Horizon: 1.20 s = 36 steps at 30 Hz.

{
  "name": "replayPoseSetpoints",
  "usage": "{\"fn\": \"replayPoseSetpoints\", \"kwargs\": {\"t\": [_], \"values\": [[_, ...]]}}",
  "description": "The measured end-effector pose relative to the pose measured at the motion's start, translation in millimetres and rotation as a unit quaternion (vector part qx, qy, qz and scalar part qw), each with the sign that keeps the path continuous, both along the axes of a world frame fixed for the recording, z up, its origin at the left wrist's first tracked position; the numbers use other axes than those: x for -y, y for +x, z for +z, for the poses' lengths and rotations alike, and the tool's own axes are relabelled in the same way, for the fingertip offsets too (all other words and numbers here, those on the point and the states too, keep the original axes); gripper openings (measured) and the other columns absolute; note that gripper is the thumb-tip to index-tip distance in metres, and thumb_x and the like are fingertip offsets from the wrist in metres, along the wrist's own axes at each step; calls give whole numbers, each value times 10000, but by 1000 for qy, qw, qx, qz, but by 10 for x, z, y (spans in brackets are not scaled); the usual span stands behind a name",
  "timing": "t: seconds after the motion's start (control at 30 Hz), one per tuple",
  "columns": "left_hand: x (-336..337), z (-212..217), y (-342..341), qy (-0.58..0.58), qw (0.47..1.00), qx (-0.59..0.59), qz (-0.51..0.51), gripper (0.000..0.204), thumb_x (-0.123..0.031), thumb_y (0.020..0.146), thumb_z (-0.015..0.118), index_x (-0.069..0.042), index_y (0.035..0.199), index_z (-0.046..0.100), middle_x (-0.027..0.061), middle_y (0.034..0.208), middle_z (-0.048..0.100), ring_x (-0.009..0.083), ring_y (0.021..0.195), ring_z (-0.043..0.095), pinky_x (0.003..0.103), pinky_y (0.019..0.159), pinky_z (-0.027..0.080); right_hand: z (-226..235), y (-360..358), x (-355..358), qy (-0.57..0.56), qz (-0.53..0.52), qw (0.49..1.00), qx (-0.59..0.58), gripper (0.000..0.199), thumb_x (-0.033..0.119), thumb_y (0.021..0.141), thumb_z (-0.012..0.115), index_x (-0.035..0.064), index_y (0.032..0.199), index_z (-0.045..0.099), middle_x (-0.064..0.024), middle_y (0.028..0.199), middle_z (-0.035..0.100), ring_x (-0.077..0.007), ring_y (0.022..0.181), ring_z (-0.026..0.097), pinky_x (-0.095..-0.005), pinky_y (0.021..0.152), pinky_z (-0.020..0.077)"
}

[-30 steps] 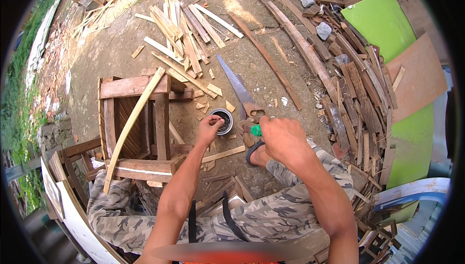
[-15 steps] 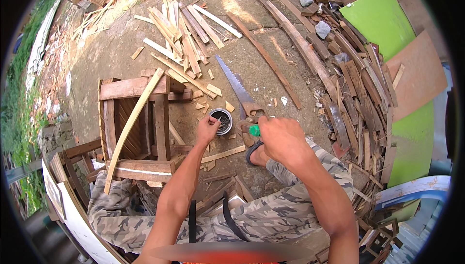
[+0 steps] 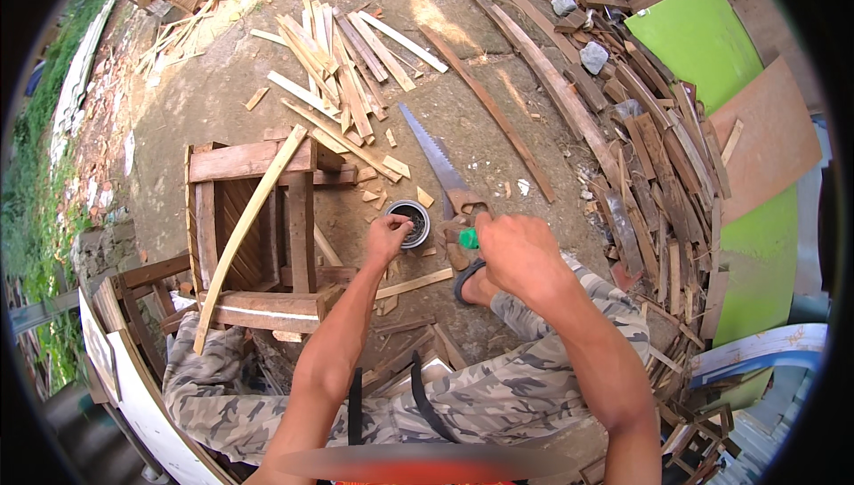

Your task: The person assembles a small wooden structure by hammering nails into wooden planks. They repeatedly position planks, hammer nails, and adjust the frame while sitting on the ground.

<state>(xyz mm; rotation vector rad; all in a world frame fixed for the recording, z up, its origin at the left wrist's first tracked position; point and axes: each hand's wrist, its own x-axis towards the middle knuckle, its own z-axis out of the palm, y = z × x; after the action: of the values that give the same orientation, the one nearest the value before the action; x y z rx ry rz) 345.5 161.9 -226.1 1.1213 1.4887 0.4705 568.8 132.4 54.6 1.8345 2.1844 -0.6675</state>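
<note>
Left hand (image 3: 389,238) in one bowl (image 3: 426,221), pinch unclear; right hand (image 3: 520,254) clenching one green object (image 3: 469,238).

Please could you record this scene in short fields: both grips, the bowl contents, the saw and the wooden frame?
Left grip: at the opening of round bowl; cannot tell if holding anything
Right grip: closed around green-ended object
Bowl contents: small dark pieces, probably nails
Handsaw: on ground
Wooden frame: pale wooden strip across it
</note>
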Motion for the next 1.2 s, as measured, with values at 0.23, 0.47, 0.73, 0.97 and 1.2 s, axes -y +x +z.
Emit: {"fn": "replayPoseSetpoints", "kwargs": {"t": [0.23,0.47,0.73,0.97,1.2], "values": [[60,168,36,-56,988,89,112,164,-124,917,712,9,1009,692,37,788,700,91,663,633,245,592,511,-18,-34,-19,-25,-11,1000,-6,227,121,815,705,-21,974,628,-220,812,708,-404,800,708,-481,700,555],[821,999,15,1,993,106,45,203,-168,952,671,17,1027,634,37,818,657,88,731,604,259,679,507,25,-201,-70,-24,44,998,46,244,163,831,708,-9,990,640,-230,855,714,-407,837,707,-502,729,552],[1432,2349,-1361,209,958,5,195,184,-171,961,674,0,1025,650,42,822,669,83,722,602,255,660,491,-77,-872,-64,30,74,997,-20,290,251,863,727,20,979,594,-237,827,686,-450,816,665,-541,717,511],[933,2389,-3319,390,772,-256,431,178,-190,958,642,-18,1004,655,101,831,692,210,694,659,358,654,515,-205,-1917,111,38,83,978,-189,297,228,868,710,34,1040,564,-250,853,669,-465,849,647,-543,723,492],[864,1993,-3593,353,770,-303,438,152,-218,937,651,-74,986,658,90,841,698,257,692,678,385,645,522,-463,-3014,221,84,115,942,-305,295,102,829,702,30,1076,558,-236,960,641,-460,921,621,-532,769,485]]}}
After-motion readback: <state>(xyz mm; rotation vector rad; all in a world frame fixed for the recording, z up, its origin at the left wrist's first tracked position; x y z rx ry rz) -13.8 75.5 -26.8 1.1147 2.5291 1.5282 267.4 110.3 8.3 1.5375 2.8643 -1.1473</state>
